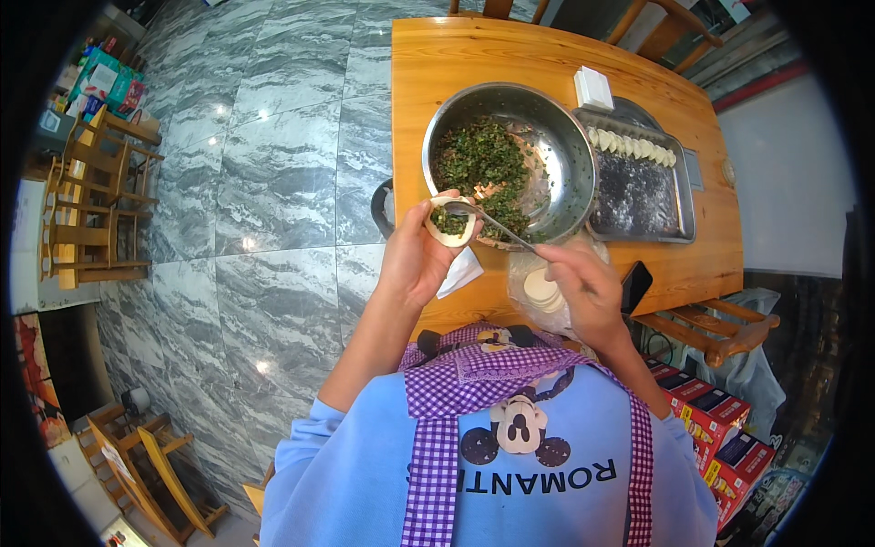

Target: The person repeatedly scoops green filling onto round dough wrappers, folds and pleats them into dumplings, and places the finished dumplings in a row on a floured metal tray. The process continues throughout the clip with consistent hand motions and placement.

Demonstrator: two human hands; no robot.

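Cupped in my left hand (418, 256) is a round dumpling wrapper (454, 239) with chopped green filling in its middle. My right hand (584, 287) grips the handle of a metal spoon (506, 231), whose bowl rests at the filling on the wrapper. Just beyond both hands stands a large steel bowl (581, 164) holding more chopped green filling (478, 156), mostly on its left side. A stack of round wrappers (541, 287) lies in a clear plastic bag beside my right hand. To the right, a metal tray (685, 198) with a floured bottom holds a row of folded dumplings (632, 146).
On the wooden table (472, 55) are a white box-like item (593, 89), a black phone (636, 287) near my right wrist, and a white paper (461, 272) near the front edge. A wooden chair (724, 331) and red cartons (718, 424) stand at the right.
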